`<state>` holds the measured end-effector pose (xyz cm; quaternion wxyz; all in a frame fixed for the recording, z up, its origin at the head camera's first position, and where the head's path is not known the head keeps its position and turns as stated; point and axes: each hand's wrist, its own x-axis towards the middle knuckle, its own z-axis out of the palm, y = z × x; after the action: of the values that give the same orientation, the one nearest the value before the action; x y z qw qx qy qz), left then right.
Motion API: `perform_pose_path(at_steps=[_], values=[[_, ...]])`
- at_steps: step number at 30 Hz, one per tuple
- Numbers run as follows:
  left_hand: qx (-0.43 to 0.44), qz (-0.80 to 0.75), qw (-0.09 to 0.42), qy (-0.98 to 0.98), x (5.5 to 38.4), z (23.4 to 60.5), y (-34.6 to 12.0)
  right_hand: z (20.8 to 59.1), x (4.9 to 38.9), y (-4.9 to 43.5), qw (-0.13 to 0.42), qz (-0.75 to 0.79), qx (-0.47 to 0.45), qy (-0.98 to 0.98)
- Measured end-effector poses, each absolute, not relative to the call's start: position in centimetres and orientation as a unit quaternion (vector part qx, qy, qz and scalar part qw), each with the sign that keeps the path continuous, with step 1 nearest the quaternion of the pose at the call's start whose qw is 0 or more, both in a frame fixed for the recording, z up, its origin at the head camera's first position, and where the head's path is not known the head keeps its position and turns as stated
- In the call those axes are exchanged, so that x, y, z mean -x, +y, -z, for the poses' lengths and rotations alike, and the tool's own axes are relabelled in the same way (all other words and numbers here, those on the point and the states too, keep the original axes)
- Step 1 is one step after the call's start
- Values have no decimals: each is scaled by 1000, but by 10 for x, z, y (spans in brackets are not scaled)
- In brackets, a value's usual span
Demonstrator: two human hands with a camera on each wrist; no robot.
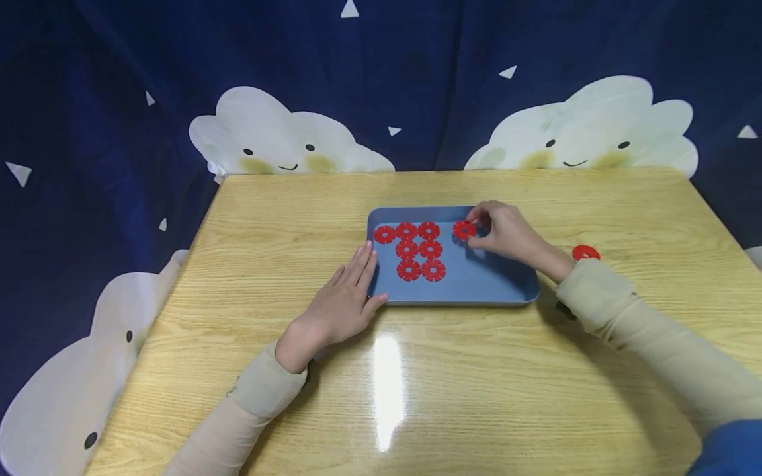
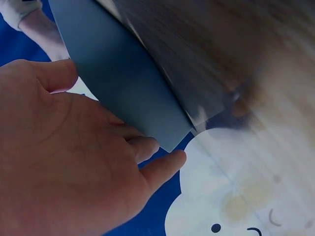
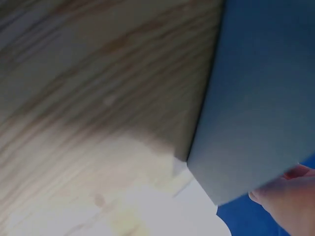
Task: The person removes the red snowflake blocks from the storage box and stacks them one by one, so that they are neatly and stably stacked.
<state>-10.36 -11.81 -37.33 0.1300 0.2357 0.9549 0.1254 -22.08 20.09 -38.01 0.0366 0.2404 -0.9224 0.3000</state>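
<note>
A blue-grey tray (image 1: pixel 476 277) lies on the table with several red notched plastic discs (image 1: pixel 408 270) grouped flat in its left half. My left hand (image 1: pixel 345 297) rests with straight fingers against the tray's left rim; the left wrist view shows the same hand (image 2: pixel 83 147) along the tray's outer wall (image 2: pixel 128 83). Over the tray's right back part, my right hand (image 1: pixel 503 228) pinches one red notched disc (image 1: pixel 464 230) between thumb and fingers. In the right wrist view only part of that hand (image 3: pixel 290 201) shows, beyond the tray wall (image 3: pixel 256 108).
Another red disc (image 1: pixel 586 252) lies on the wooden table (image 1: pixel 286 218) to the right of the tray, close to the right wrist. Behind the table hangs a dark blue curtain (image 1: pixel 417 66) with white clouds. A bright reflection marks the tabletop in front of the tray.
</note>
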Motion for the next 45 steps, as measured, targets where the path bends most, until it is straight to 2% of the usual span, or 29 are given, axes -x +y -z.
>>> perform_pose_path(at_steps=[14, 24, 45], values=[[-236, -116, 126, 957, 104, 375, -118, 360, 199, 234, 73, -282, -216, -932], [-234, -124, 128, 956, 103, 374, -118, 354, 186, 266, 67, -281, -181, -940], [-235, -125, 132, 955, 104, 373, -118, 371, 162, 347, 76, -261, -104, -957]])
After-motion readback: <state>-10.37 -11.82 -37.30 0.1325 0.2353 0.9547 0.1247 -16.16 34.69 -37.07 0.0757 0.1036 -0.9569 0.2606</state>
